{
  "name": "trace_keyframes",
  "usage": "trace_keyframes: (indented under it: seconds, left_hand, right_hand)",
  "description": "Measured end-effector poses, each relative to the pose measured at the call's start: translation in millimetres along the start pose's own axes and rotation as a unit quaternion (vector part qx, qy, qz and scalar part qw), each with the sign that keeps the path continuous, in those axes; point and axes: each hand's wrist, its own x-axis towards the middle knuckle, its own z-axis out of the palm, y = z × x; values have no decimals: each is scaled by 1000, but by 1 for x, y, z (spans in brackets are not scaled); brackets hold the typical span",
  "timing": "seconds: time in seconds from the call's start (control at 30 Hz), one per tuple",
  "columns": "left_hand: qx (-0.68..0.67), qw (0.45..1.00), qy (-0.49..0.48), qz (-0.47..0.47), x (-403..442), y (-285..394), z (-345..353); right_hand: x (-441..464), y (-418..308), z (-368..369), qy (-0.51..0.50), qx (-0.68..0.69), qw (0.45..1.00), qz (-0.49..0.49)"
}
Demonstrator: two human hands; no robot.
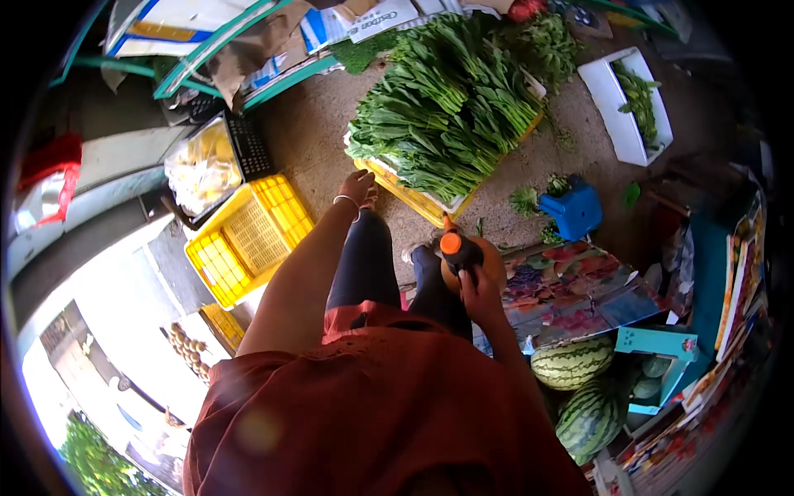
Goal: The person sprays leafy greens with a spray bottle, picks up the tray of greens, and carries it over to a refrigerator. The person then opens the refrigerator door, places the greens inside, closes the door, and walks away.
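Note:
My right hand (478, 291) is closed on the dark handle of a tool like a sprayer (451, 243), with an orange cap and tip and a rounded tan part beside it. The tip points to the near corner of a yellow crate (430, 212). Long leafy greens (451, 103) are heaped in bunches on this crate. My left hand (359, 188), with a bracelet at the wrist, hangs above my knee by the crate's left corner. Its fingers look loosely apart, with nothing visible in them.
An empty yellow basket (255, 235) and a black crate (248, 147) with bagged items stand left. Right are a white box (613, 103) of greens, a blue stool (575, 208) and a patterned surface (562, 285). Watermelons (572, 362) lie lower right. Green-edged shelving (289, 80) runs along the top.

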Motion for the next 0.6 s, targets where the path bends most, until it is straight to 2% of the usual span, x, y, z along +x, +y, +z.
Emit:
trace_keyframes:
  seconds: [0.07,0.13,0.2,0.23,0.27,0.3,0.33,0.4,0.43,0.47,0.5,0.53,0.6]
  left_hand:
    - [-66,996,53,19,17,23,33]
    - [-112,993,44,14,45,42,51]
    - [-159,985,10,63,85,53,57]
    - [-144,988,5,51,91,66,54]
    - [209,960,0,188,94,81,47]
    - [527,792,-15,309,99,99,43]
    - [566,769,-24,297,115,111,43]
    - [671,657,-57,339,154,129,32]
    - [677,652,-67,335,159,134,34]
    - [352,914,-98,179,162,139,37]
    - [-43,993,-105,-15,164,141,40]
    - [-38,993,-110,-19,169,140,37]
    - [108,981,-162,12,170,136,24]
  right_hand:
    - [-5,-2,13,22,18,999,19]
    - [-6,-10,27,40,37,998,43]
    - [-5,-29,39,60,82,991,90]
    - [-4,-39,46,78,81,988,107]
    - [-7,-43,55,80,92,985,126]
    - [-6,-48,64,79,120,977,155]
    - [-2,-51,70,79,148,970,178]
    - [3,-58,85,76,165,965,188]
    - [3,-62,93,71,174,964,190]
    - [2,-64,101,73,180,961,197]
    - [3,-70,110,77,212,953,203]
    - [5,-77,117,83,242,944,207]
    - [5,-86,129,73,256,938,224]
